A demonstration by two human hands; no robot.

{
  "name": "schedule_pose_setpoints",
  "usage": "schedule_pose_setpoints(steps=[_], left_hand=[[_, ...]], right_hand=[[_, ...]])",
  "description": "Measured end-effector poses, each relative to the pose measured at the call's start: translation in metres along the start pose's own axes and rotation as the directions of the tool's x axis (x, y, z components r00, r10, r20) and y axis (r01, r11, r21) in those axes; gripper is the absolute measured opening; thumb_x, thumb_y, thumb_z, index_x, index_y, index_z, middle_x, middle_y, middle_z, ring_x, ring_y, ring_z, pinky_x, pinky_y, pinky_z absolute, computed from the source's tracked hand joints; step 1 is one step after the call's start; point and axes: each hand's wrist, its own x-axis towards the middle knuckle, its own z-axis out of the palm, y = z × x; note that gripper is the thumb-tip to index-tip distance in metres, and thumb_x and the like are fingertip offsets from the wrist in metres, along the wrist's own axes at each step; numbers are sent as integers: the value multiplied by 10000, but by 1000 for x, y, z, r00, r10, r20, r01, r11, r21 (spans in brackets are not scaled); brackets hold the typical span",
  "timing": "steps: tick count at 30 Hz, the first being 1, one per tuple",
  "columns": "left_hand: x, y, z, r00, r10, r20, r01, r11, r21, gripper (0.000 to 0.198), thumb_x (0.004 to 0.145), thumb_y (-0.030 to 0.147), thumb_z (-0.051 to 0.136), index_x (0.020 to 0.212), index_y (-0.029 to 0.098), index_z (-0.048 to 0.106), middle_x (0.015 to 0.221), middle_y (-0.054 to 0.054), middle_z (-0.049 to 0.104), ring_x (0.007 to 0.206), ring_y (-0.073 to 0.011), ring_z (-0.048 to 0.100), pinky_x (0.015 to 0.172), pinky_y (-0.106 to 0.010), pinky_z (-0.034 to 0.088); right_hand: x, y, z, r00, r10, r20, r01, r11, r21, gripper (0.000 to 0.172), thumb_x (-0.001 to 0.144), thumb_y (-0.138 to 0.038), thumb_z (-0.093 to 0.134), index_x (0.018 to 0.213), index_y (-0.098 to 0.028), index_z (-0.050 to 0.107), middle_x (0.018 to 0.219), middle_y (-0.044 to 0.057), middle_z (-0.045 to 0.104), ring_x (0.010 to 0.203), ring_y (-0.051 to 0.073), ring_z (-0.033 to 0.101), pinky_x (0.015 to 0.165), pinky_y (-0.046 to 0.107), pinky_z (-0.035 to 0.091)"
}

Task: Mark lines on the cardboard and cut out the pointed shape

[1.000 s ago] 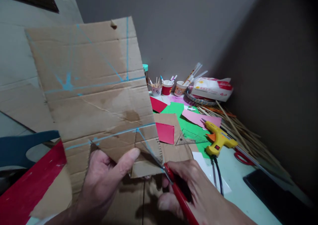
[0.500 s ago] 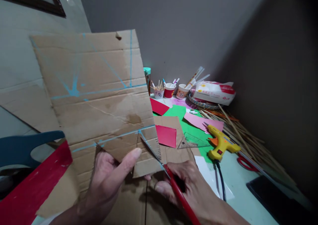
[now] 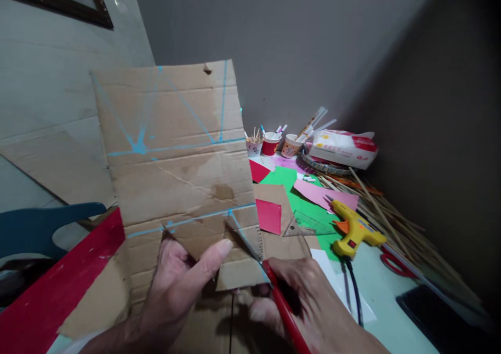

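Observation:
A sheet of brown cardboard (image 3: pixel 183 182) with blue marker lines stands tilted up in front of me. My left hand (image 3: pixel 183 273) grips its lower part, thumb on the near face and the other fingers mostly hidden behind. Red-handled scissors (image 3: pixel 287 312) are in my right hand (image 3: pixel 305 296), fingers wrapped round the handles. One blade lies across the near face, by a slanted blue line at the lower right corner, pointing up and left. The other blade is hidden behind the sheet. Notches are cut into the lower edge near my left hand.
At right lie a yellow glue gun (image 3: pixel 356 229), a clear set square (image 3: pixel 309 223), thin wooden sticks (image 3: pixel 407 234) and a dark flat object (image 3: pixel 430 312). Paper cups (image 3: pixel 271 144) and a tissue pack (image 3: pixel 342 148) stand behind. A red strip (image 3: pixel 74 276) and blue chair (image 3: pixel 50 226) are left.
The cardboard has shifted right and slightly down in view, its upper left corner most. Both hands keep their grips, and the scissor blade stays at the lower right corner.

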Motion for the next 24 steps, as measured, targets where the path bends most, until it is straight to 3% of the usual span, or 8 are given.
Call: schedule_pose_setpoints(steps=[2,6,8,12,15,19,24], left_hand=[[-1,0,1,1000,-4,-2,4,1000,0,275,854,450,792,748,196,785,805,-34,795,642,-164,703,870,-313,619],[-2,-1,2,999,-37,6,37,999,5,309,856,443,775,696,179,780,805,-62,800,522,-160,672,734,-315,636],[-2,-2,2,999,-34,1,34,999,8,283,845,449,786,745,184,792,881,-73,811,631,-195,724,722,-303,630],[0,-6,2,1000,21,-7,-21,1000,7,247,864,456,773,909,216,809,942,-53,817,1068,-264,736,1027,-340,554],[2,-7,1,995,97,-7,-98,995,-6,231,903,436,724,975,232,805,938,-30,818,1166,-258,701,1151,-361,459],[3,-1,1,993,121,-5,-120,992,47,216,880,416,745,968,229,806,920,-16,820,1073,-244,732,1029,-295,544],[5,10,6,989,148,-28,-143,983,118,156,852,387,766,853,236,804,833,10,814,965,-205,753,929,-209,568]], right_hand=[[2,3,2,1000,2,-2,-2,1000,3,552,800,-716,631,643,-201,512,584,-30,449,551,118,405,523,275,291],[7,6,5,1000,-29,-4,29,999,32,471,881,-616,601,734,-174,677,606,-14,518,572,129,463,547,263,341],[8,7,5,999,-49,2,49,997,53,493,887,-632,590,768,-169,708,642,-2,557,599,135,486,573,268,364],[8,9,6,999,-47,-19,47,998,35,557,836,-711,598,653,-188,552,601,-20,458,568,123,405,552,277,320],[8,8,5,999,-43,-27,44,999,31,602,809,-762,582,615,-210,440,581,-32,402,560,118,376,537,275,286],[7,3,2,1000,-20,-4,21,999,50,576,774,-739,622,615,-206,472,569,-41,400,560,112,356,518,269,256],[3,-3,3,983,163,-80,-155,983,100,464,652,-601,722,608,-226,452,577,-37,447,567,121,378,520,271,284]])
